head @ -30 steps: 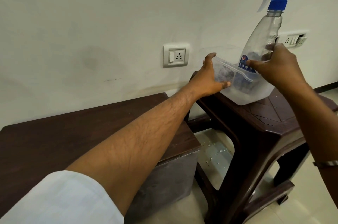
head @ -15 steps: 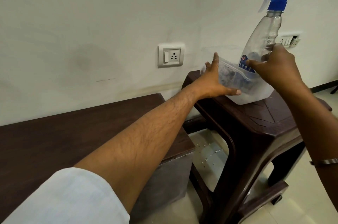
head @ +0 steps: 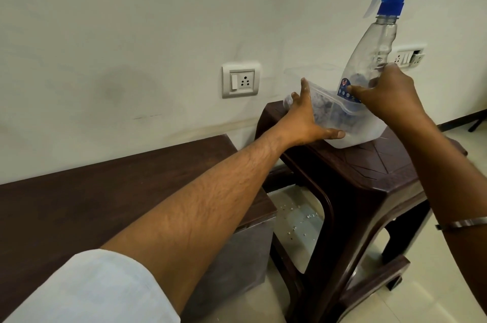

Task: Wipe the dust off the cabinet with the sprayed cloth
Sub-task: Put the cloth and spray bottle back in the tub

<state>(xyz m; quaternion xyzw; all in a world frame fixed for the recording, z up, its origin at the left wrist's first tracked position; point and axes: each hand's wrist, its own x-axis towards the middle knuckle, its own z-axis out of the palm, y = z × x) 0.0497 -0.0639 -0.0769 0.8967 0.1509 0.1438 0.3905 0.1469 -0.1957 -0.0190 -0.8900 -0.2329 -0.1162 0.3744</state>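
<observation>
A clear plastic container (head: 369, 134) stands on a dark brown plastic stool (head: 369, 172) against the wall. Inside it lies a crumpled grey cloth (head: 326, 111), and a clear spray bottle (head: 374, 53) with a blue trigger head stands upright in it. My left hand (head: 303, 119) grips the container's left wall, thumb along its front. My right hand (head: 390, 96) curls around the bottle's lower body at the container's rim. The low dark brown cabinet (head: 79, 204) sits to the left, under my left forearm.
A white wall socket (head: 241, 80) is above the gap between cabinet and stool, and another socket (head: 409, 55) is behind the bottle. Small white crumbs (head: 295, 220) lie on the tiled floor under the stool.
My left hand has slid lower along the container's side, thumb now near its base. The right hand stays on the bottle, and the view has shifted slightly.
</observation>
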